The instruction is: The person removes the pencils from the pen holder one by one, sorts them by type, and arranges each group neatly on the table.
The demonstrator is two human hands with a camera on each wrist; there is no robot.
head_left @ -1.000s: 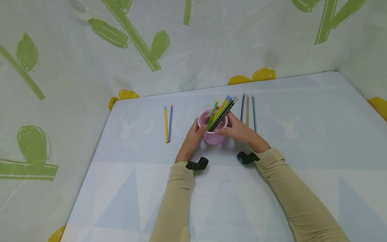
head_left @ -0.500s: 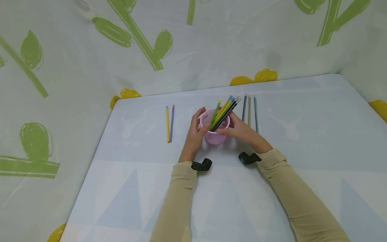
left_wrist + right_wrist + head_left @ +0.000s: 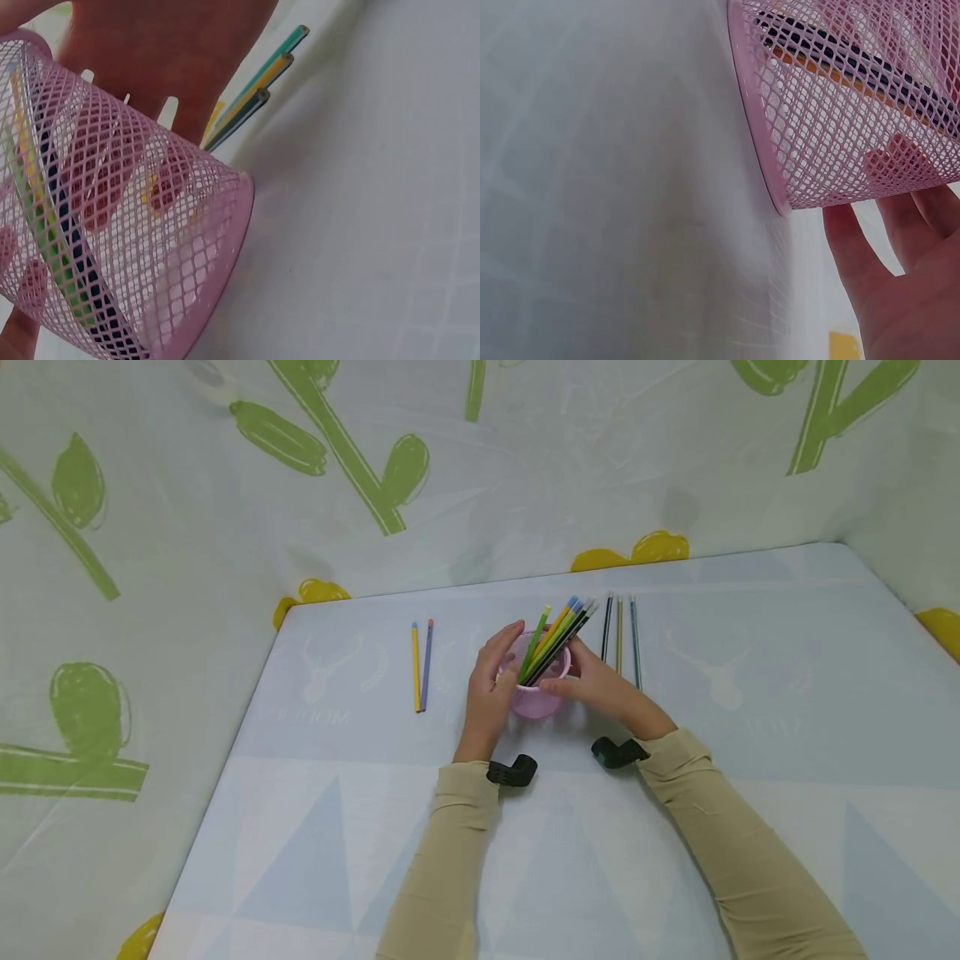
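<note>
A pink mesh pencil holder stands between both hands, with several pencils leaning to the right in it. My left hand curves around the holder's left side, fingers up at the far rim and thumb at the near rim. On the other side my right hand grips the holder, thumb in front. Its fingers reach around the back, showing through the mesh in the right wrist view. In the left wrist view, green, yellow and dark pencils slant inside the holder, and some left fingertips are partly hidden by the mesh.
Left of the holder lie a yellow pencil and a purple pencil. To the right lie a black pencil, a gold pencil and a teal pencil. A patterned cloth covers the table; a leaf-printed wall borders it.
My left hand has slid to the right against the holder, and its fingers have come up over the left rim. My right hand, the holder and the loose pencils keep their places.
</note>
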